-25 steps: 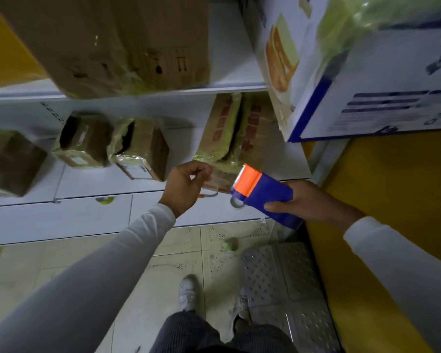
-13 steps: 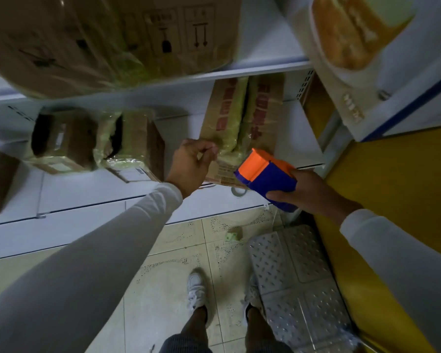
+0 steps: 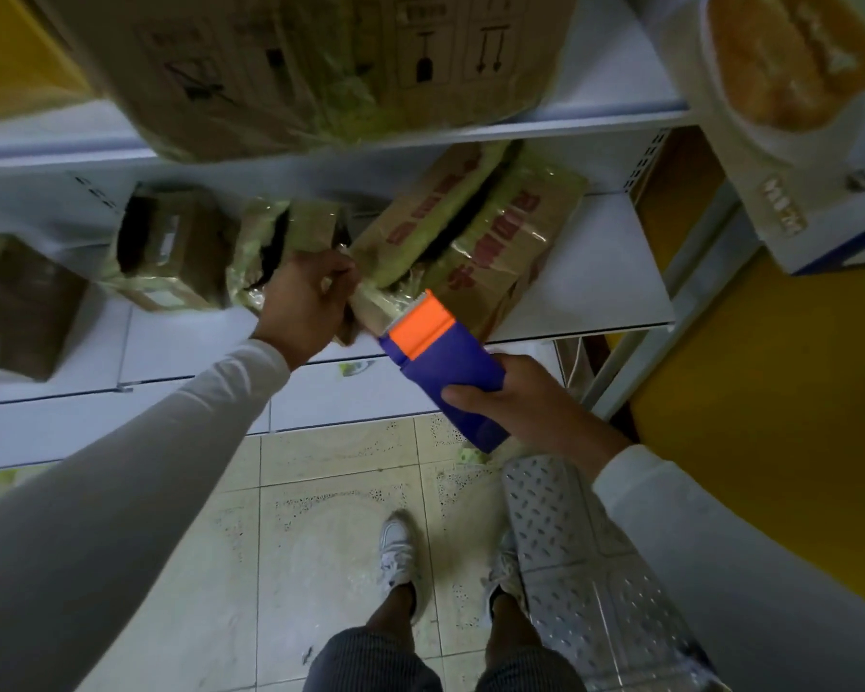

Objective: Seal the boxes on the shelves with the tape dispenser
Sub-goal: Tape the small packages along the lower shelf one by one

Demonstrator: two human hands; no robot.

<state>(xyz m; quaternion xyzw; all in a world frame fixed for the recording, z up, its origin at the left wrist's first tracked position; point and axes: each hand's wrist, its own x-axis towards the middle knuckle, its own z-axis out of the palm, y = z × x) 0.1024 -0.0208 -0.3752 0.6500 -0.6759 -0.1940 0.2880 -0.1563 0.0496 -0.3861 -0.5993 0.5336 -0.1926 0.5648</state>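
The left hand (image 3: 306,298) pinches the near flap of the cardboard box (image 3: 475,242) on the lower shelf (image 3: 615,287); the right hand (image 3: 530,399) grips the light, rigid tape dispenser (image 3: 440,364) at its rear, orange nose apparently touching the soft, crumpled box.

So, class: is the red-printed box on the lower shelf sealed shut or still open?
Still open: a dark gap runs between the flaps of the red-printed box, though old tape clings to them.
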